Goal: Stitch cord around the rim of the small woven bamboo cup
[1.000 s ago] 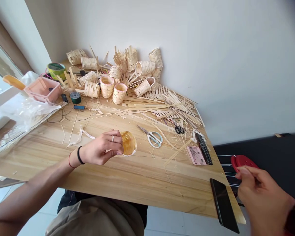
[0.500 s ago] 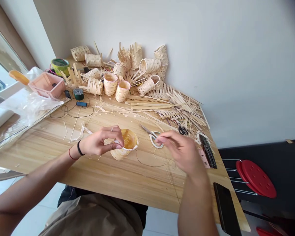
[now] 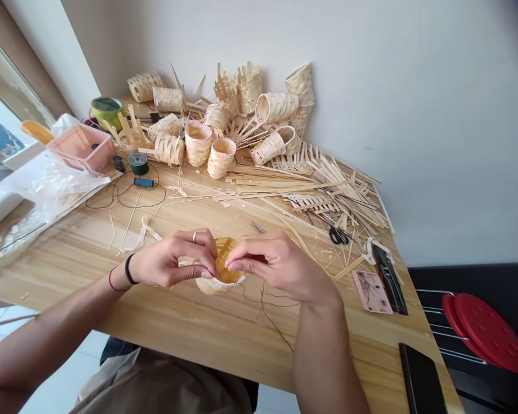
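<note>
A small woven basket (image 3: 216, 286) with a white-bound rim sits tilted at the table's near middle. My left hand (image 3: 179, 257) is closed in a pinch on its rim at the left. Over the basket's opening, my right hand (image 3: 280, 265) is closed, thumb and finger pressed together; what lies between them is too small to make out. A dark thread (image 3: 265, 310) runs from the right of the rim across the table towards my right forearm. Of the scissors (image 3: 259, 227), only the blade tip shows behind my right hand.
Woven baskets (image 3: 221, 158) and thin wooden strips (image 3: 280, 187) crowd the table's back. A thread spool (image 3: 138, 164), blue roll (image 3: 144, 182) and pink bin (image 3: 82, 150) stand left. At right are black-handled scissors (image 3: 339, 234), a pink card (image 3: 372, 292) and a black phone (image 3: 422, 376).
My right hand has moved left from beside the basket to above its opening, now covering most of the white-handled scissors. My left hand stays at the rim. The view has shifted slightly.
</note>
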{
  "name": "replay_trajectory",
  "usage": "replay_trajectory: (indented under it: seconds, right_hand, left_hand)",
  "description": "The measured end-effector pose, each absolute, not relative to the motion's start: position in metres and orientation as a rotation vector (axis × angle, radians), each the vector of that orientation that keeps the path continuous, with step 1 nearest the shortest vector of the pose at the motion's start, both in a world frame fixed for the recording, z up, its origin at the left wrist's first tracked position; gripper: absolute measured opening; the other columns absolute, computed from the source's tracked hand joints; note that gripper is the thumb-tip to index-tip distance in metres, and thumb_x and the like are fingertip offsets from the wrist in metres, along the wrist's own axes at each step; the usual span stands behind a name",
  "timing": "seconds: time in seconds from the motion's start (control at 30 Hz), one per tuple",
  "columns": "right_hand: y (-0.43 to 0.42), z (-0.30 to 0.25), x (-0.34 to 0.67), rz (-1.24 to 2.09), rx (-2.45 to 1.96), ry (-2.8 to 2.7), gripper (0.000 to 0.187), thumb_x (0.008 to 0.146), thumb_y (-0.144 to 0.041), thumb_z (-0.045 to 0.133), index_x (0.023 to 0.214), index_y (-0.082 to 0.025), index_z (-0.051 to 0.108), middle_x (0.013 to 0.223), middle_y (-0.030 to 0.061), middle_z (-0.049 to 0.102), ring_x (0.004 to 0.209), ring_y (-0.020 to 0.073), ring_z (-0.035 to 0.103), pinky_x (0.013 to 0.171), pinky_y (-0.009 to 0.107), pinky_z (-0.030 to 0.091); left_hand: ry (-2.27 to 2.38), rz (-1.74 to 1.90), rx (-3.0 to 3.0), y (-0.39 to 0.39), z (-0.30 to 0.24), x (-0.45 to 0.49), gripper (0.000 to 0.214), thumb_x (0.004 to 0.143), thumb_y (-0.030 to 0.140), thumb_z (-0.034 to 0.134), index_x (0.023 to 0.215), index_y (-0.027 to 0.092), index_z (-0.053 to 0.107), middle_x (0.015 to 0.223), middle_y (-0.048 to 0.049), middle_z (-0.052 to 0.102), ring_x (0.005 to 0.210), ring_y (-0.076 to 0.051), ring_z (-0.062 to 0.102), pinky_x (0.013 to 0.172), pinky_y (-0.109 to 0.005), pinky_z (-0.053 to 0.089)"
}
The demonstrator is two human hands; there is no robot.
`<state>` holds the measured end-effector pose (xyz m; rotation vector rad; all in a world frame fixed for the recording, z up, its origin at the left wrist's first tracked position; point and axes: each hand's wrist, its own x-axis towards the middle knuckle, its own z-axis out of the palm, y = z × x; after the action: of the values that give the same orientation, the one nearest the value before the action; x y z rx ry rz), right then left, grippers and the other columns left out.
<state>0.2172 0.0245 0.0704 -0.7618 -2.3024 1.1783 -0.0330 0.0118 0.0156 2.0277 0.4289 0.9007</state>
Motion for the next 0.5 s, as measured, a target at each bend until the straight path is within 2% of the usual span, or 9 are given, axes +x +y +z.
replay_trajectory:
  seconds: [0.2, 0.37, 0.5]
  right_hand:
    - [0.0181, 0.0753, 0.2191, 1.202, -0.829, -2.479, 0.023, 0.102, -0.005, 0.059, 0.106, -0.018, 0.076, 0.1, 0.0026, 0.079, 0.09, 0.0153, 0.071, 0.082, 0.025, 0.051]
    - [0.0149, 0.0773, 0.2219, 1.127, -0.903, -2.519, 0.023, 0.101, -0.004, 0.058, 0.099, -0.019, 0.076, 0.096, 0.003, 0.078, 0.087, 0.0171, 0.069, 0.08, 0.029, 0.05]
    - [0.0147, 0.0784, 0.2201, 1.151, -0.913, -2.554, 0.024, 0.099, -0.002, 0.059, 0.098, -0.019, 0.077, 0.096, 0.0024, 0.078, 0.087, 0.0162, 0.069, 0.08, 0.028, 0.049]
  left_hand:
    - [0.424, 0.888, 2.013, 0.011, 0.0173, -0.0314, 0.01, 0.096, 0.015, 0.068, 0.101, 0.02, 0.074, 0.09, -0.0094, 0.074, 0.087, -0.018, 0.068, 0.079, -0.029, 0.057]
    - [0.431, 0.905, 2.017, 0.0121, 0.0164, -0.0302, 0.009, 0.097, 0.02, 0.067, 0.096, 0.021, 0.076, 0.085, -0.0087, 0.073, 0.083, -0.019, 0.068, 0.077, -0.031, 0.058]
    - [0.441, 0.899, 2.032, 0.0123, 0.0152, -0.0302, 0.006, 0.093, 0.019, 0.072, 0.096, 0.022, 0.076, 0.085, -0.0076, 0.072, 0.083, -0.018, 0.068, 0.078, -0.03, 0.058]
